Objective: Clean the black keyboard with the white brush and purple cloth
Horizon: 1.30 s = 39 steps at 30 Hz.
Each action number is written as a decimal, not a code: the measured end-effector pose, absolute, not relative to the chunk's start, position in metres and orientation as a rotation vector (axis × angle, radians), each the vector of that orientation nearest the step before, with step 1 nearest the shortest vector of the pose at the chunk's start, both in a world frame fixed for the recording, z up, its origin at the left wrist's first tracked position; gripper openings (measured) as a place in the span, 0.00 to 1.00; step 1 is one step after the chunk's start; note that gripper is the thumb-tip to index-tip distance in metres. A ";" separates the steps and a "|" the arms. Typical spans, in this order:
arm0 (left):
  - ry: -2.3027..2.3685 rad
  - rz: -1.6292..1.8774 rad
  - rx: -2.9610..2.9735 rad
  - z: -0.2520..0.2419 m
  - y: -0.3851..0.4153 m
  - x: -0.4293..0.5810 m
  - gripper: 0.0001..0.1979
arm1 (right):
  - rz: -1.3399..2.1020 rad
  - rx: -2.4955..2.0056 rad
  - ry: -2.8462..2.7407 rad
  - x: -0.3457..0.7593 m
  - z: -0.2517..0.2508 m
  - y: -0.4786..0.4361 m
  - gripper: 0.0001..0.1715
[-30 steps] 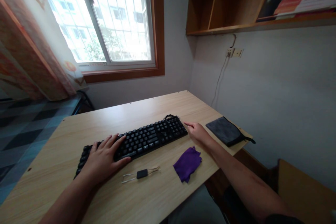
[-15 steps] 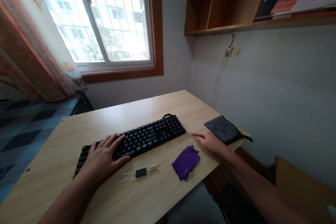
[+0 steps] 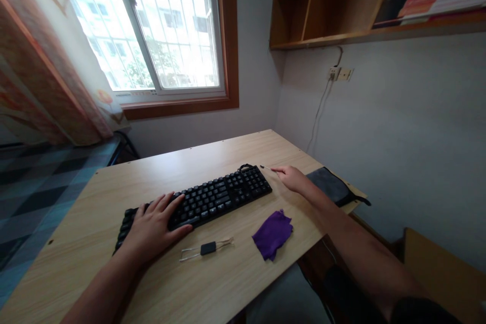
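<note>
A black keyboard (image 3: pixel 224 196) lies at a slant on the wooden table (image 3: pixel 152 291). My left hand (image 3: pixel 155 224) rests on its left end, fingers spread over the keys and thumb along the near edge. Beyond the keyboard's right end, my right hand (image 3: pixel 291 178) pinches a thin, light-handled small brush (image 3: pixel 268 168). Its dark tip points left, close to the keyboard's far right corner; I cannot tell whether it touches. On the near side lie a wire keycap puller (image 3: pixel 208 248) with a black middle and a crumpled purple cloth (image 3: pixel 272 234).
A dark grey pouch (image 3: pixel 329 185) with a strap lies at the table's right edge, partly behind my right forearm. A coiled black cable (image 3: pixel 246 166) sits behind the keyboard. A wall shelf (image 3: pixel 341 38) hangs above, and a checked bed (image 3: pixel 41 187) stands at left.
My right hand has moved away from me along the keyboard's right end, taking the brush from the near corner to the far one. My left hand stays on the keys. The view shifts slightly.
</note>
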<state>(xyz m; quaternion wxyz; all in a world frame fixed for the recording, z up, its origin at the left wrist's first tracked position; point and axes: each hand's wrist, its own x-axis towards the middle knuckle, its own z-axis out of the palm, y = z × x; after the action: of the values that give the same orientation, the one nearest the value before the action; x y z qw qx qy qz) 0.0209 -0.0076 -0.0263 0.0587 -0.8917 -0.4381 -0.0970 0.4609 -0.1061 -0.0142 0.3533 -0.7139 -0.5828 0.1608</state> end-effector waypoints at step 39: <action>-1.360 -0.327 -2.695 -0.024 -0.012 0.022 0.43 | 0.680 -1.925 -1.698 0.476 0.009 -0.202 0.23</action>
<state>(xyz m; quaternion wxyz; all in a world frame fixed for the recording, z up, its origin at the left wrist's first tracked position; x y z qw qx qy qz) 0.0224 -0.0120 -0.0242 0.0523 -0.8863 -0.4474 -0.1076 0.4761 -0.2018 0.0094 0.2407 -0.7036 -0.6206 0.2486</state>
